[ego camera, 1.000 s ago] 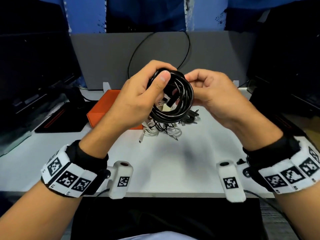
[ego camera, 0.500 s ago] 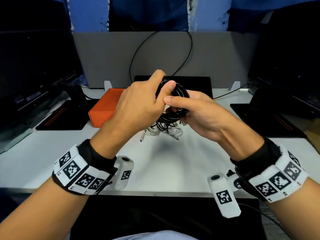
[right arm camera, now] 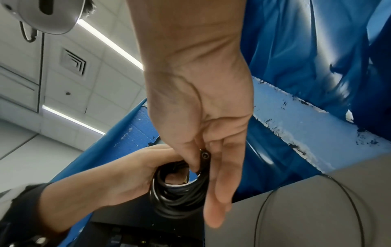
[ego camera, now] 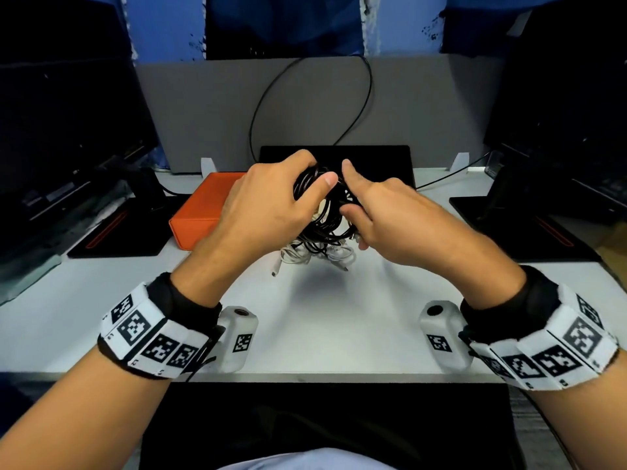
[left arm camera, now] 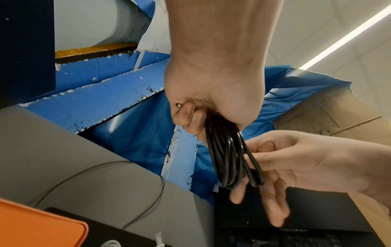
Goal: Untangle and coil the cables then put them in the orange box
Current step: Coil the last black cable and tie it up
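Observation:
A coil of black cable [ego camera: 322, 215] is held upright above the white desk [ego camera: 332, 313]. My left hand [ego camera: 305, 195] grips its top, thumb across the loops, and the strands hang from the fist [left arm camera: 211, 103] as a black bundle [left arm camera: 228, 158]. My right hand [ego camera: 366, 201] meets the coil from the right, index finger raised. In the right wrist view its thumb and a finger pinch the cable's black end plug [right arm camera: 204, 156] against the coil [right arm camera: 175, 200]. The orange box [ego camera: 200, 212] sits on the desk just left of my hands. A tangle of white and black cables [ego camera: 315, 256] lies under the coil.
A grey partition [ego camera: 203, 106] backs the desk, with a thin black wire [ego camera: 258, 110] looping on it. A black pad [ego camera: 390, 161] lies behind my hands. Dark monitors with black bases [ego camera: 118, 235] [ego camera: 529, 228] flank the desk.
Both hands have come down and moved away from me with the coil. The right hand shifted from the coil's right side to its end plug, and its index finger straightened.

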